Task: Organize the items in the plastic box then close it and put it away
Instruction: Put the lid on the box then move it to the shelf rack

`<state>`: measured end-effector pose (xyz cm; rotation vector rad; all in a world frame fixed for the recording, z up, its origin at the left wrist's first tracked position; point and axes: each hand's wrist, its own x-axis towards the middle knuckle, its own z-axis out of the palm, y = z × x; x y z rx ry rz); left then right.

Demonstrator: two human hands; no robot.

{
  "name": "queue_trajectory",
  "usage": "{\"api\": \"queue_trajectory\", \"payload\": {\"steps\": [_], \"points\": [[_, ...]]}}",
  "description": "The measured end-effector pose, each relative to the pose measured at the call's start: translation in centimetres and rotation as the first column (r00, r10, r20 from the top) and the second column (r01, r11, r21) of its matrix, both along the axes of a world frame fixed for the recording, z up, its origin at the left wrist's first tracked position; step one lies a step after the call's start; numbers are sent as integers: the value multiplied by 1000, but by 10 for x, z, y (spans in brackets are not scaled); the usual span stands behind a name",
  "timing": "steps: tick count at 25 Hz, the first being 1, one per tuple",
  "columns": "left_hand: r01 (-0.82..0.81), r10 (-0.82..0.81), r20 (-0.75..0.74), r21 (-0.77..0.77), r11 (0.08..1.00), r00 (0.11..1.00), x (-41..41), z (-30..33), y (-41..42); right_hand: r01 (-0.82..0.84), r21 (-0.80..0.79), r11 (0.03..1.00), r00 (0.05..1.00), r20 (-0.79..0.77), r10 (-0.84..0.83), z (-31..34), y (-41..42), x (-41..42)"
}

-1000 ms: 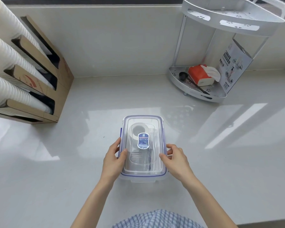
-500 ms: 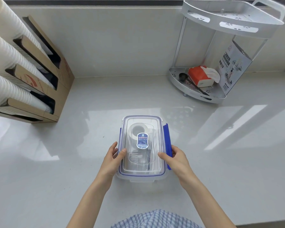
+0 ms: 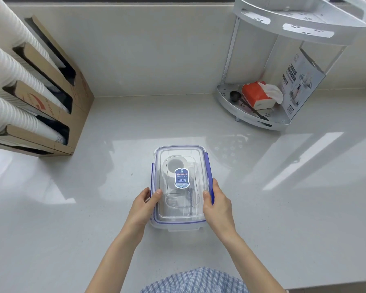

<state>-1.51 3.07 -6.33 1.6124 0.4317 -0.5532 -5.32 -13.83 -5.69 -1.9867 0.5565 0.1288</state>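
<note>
A clear plastic box (image 3: 180, 224) with a see-through lid and blue clip flaps stands on the white counter in front of me. A blue label (image 3: 181, 178) sits on the lid's middle. Through the lid I make out a round roll and other items, blurred. My left hand (image 3: 144, 206) grips the box's left side, thumb on the lid, fingers over the left blue flap. My right hand (image 3: 217, 205) presses the right blue flap (image 3: 208, 169) against the box's side, thumb on the lid edge.
A cardboard holder (image 3: 76, 102) with stacks of paper cups (image 3: 11, 75) stands at the left against the wall. A white two-tier corner rack (image 3: 254, 119) at the back right holds an orange tissue pack (image 3: 256, 97), a black scoop and a printed carton.
The right blue flap swung out from the box's side, and my right hand has since folded it down closer to the box. Both hands stay on the box's near half.
</note>
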Motion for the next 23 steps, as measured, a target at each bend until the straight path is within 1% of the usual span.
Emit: {"api": "queue_trajectory", "payload": {"steps": [4, 7, 10, 11, 14, 23], "points": [[-46, 46, 39, -4, 999, 998, 0, -2, -4, 4, -28, 1000, 1000, 6, -4, 1, 0, 0], [-86, 84, 77, 27, 996, 993, -1, 1, -3, 2, -11, 1000, 1000, 13, -2, 2, -1, 0], [-82, 77, 126, 34, 996, 989, -5, 4, -2, -1, 8, 1000, 1000, 20, 1, 5, -2, 0], [-88, 75, 168, 69, 994, 983, -7, 6, -4, -1, 14, 1000, 1000, 19, 1, 6, -3, 1], [-120, 41, 302, 248, 961, 952, -8, 7, -13, -8, 8, 1000, 1000, 5, 8, 6, -4, 5], [-158, -15, 417, 377, 912, 909, -12, 2, -25, -18, -9, 1000, 1000, -4, 18, 4, -4, 7]]}}
